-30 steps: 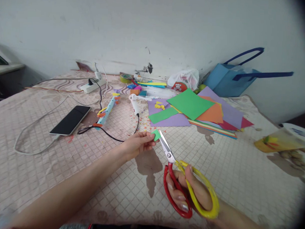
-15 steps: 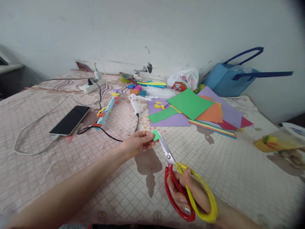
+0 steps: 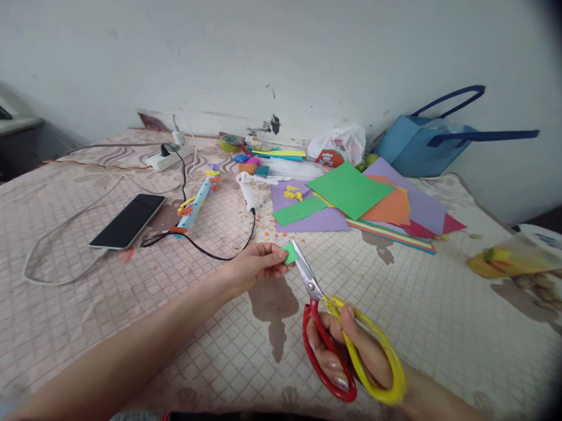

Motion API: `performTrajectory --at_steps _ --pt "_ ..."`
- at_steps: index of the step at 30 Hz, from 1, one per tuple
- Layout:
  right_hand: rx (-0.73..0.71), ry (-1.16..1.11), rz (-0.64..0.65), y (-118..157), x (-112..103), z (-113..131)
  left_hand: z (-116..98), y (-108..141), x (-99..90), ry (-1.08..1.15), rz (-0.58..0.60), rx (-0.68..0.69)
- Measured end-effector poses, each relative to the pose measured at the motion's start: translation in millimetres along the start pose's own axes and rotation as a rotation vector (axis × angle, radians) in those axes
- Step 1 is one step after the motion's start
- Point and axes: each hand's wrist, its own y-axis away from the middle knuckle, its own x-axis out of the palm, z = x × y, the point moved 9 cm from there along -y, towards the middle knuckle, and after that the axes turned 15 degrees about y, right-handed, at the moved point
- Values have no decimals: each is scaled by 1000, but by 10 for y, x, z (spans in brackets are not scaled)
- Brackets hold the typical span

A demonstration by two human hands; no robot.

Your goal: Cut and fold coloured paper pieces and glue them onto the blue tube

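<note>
My left hand (image 3: 261,262) pinches a small green paper piece (image 3: 290,254) between thumb and fingers, above the patterned tablecloth. My right hand (image 3: 345,348) is wrapped in the handles of a pair of scissors (image 3: 311,286), one handle red and the other yellow. The blades point up and to the left, and their tips lie at the right edge of the green piece. They look slightly parted. Farther back, a green sheet (image 3: 350,189) and a green strip (image 3: 301,211) rest on a pile of coloured paper.
A phone (image 3: 127,221) on a cable, a power strip (image 3: 170,157) and a light-blue decorated strip (image 3: 195,205) lie left. A glue gun (image 3: 246,192) with a black cord is mid-table. A blue bag (image 3: 419,145) stands back right; a clear container (image 3: 514,255) is at the right.
My left hand and the green piece have shifted slightly right. The scissor handles have spread a little wider, with the blades still beside the paper's edge.
</note>
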Motion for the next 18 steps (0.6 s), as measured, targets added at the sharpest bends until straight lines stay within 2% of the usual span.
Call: performTrajectory --at_steps 6,18 --pt "19 72 -38 -11 -27 41 12 -3 -14 2 -14 -12" --pt "56 119 -68 -9 -132 -54 15 -2 -25 3 -24 -21"
